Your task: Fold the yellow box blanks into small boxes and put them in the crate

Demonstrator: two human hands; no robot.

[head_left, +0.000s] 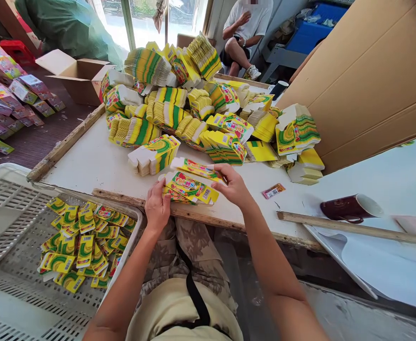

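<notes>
My left hand (157,204) is closed on the left end of a small stack of flat yellow cartons (190,188) at the table's front edge. Just above that stack, my right hand (232,185) pinches the right end of a single carton (197,168), which is tilted and slightly blurred. A bundle of folded cartons (158,154) lies behind my left hand. Farther back, a large heap of yellow and green carton bundles (168,113) covers the middle of the table (83,161).
A white crate (7,208) at the left holds many small yellow boxes (86,248). Right of my hands are a small sachet (273,191), a dark mug (348,208) and a wooden strip (349,226). An open cardboard box (82,78) stands behind; a person (245,35) sits beyond the table.
</notes>
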